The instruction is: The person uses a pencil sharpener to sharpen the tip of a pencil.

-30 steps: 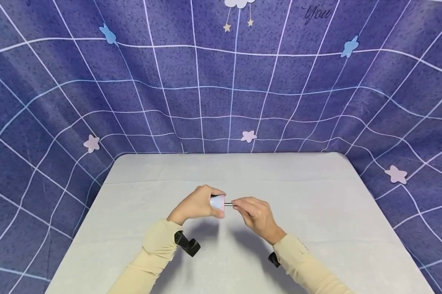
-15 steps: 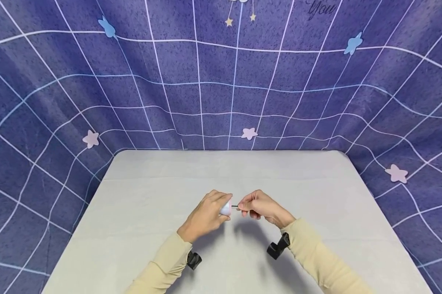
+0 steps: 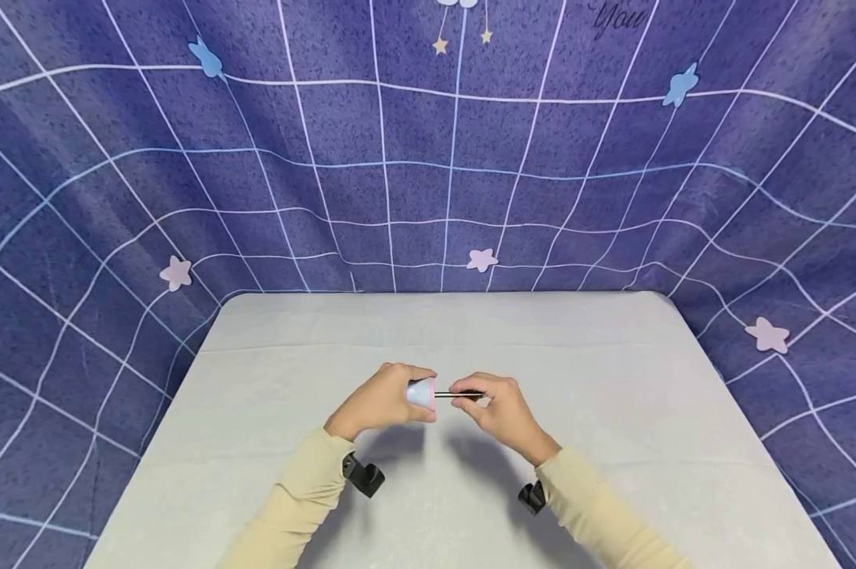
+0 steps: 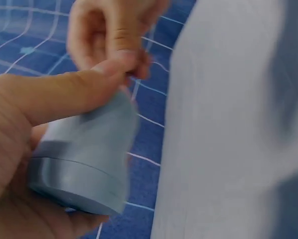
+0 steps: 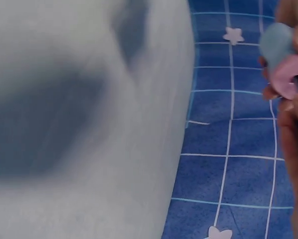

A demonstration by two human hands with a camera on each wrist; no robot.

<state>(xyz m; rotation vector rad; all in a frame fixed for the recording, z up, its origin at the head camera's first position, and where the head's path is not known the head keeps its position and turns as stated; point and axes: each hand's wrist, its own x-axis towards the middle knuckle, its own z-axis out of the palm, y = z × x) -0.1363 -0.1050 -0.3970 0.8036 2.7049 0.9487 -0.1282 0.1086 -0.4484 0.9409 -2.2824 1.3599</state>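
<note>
In the head view my left hand (image 3: 379, 401) grips a light blue pencil sharpener (image 3: 420, 393), thumb on one side and fingers on the other. Its pink end (image 5: 287, 74) faces right and has a dark opening. A thin dark pencil (image 3: 443, 395) sticks out of that end. My right hand (image 3: 502, 407) pinches the pencil between thumb and fingers, a short way from the sharpener. The pencil's far end lies over the right fingers. Up close in the left wrist view, the sharpener's rounded body (image 4: 84, 144) narrows in the middle. Both hands are raised over the table.
A white cloth covers the table (image 3: 428, 324). Behind and beside it hangs a purple-blue curtain (image 3: 413, 190) with grid lines and stars. Black wrist cameras (image 3: 363, 476) are strapped under both cuffs, and shadows fall on the cloth below.
Both hands shift right, then come back left with the sharpener and pencil. The right hand rolls over and back around the pencil, and more of the pencil now shows past its fingers.
</note>
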